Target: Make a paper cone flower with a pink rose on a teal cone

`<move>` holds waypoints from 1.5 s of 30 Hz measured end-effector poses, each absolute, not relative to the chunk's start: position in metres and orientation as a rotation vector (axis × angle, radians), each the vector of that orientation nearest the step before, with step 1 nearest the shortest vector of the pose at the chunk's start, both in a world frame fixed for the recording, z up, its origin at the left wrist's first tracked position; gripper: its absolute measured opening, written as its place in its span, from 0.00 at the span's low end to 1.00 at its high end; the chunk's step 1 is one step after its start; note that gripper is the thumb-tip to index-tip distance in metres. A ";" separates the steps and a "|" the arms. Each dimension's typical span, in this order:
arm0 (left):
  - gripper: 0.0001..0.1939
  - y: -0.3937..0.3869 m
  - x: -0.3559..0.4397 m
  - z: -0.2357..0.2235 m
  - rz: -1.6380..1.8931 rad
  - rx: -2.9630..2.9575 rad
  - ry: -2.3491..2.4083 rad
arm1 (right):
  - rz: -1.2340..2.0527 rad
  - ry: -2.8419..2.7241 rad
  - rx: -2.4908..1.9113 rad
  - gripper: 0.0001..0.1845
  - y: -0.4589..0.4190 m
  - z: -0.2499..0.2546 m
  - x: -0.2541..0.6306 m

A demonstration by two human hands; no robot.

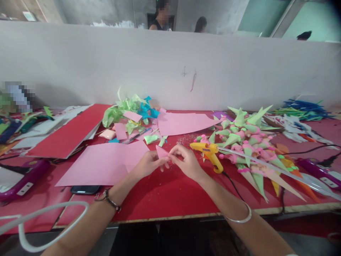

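Between my two hands, over the red table (170, 192), is a small pink paper piece (161, 152) that comes to a point. My left hand (148, 163) pinches it from the left, thumb towards me. The fingertips of my right hand (184, 160) close on its right edge. To the left, partly under my left wrist, lies a large pink sheet (98, 161). A yellow hot glue gun (209, 153) rests just right of my right hand, a long clear glue stick (266, 165) reaching out from its back.
Right of the glue gun is a pile of green and pink paper cones (247, 142). Behind my hands lie another pink sheet (186, 122) and green tissue scraps (125, 110). Purple power strips (29, 177) sit at both sides, and a phone (85, 189) at the left. A white partition (128, 67) closes the back.
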State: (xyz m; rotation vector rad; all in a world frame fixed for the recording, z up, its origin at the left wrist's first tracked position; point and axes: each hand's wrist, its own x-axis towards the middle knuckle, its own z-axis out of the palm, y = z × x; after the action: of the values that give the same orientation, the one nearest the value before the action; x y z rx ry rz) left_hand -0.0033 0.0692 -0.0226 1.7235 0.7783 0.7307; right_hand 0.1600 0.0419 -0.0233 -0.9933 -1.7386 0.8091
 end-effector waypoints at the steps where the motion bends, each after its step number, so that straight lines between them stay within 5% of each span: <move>1: 0.13 0.069 -0.002 -0.023 0.727 1.735 0.827 | 0.807 -1.743 -0.996 0.02 0.042 -0.024 0.160; 10: 0.19 0.067 -0.001 -0.030 0.689 1.723 0.965 | 0.874 -1.797 -1.054 0.06 0.043 -0.025 0.160; 22: 0.12 0.068 -0.007 -0.020 0.866 1.984 1.029 | 0.624 -1.964 -1.121 0.09 0.043 -0.025 0.159; 28: 0.11 0.067 0.002 -0.021 1.040 1.657 0.989 | 0.982 -1.639 -0.997 0.09 0.047 -0.035 0.151; 35: 0.14 0.065 0.000 -0.019 0.842 1.915 0.964 | 0.942 -1.706 -1.059 0.18 0.046 -0.033 0.153; 45: 0.15 0.052 0.008 -0.018 0.832 2.091 1.132 | 0.853 -1.828 -1.138 0.18 0.041 -0.031 0.153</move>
State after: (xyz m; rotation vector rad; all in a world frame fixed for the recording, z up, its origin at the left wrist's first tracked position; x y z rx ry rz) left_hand 0.0081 0.0519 -0.0182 2.0909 1.1322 0.8323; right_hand 0.1533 0.0410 -0.0312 -1.1378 -1.8285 0.8533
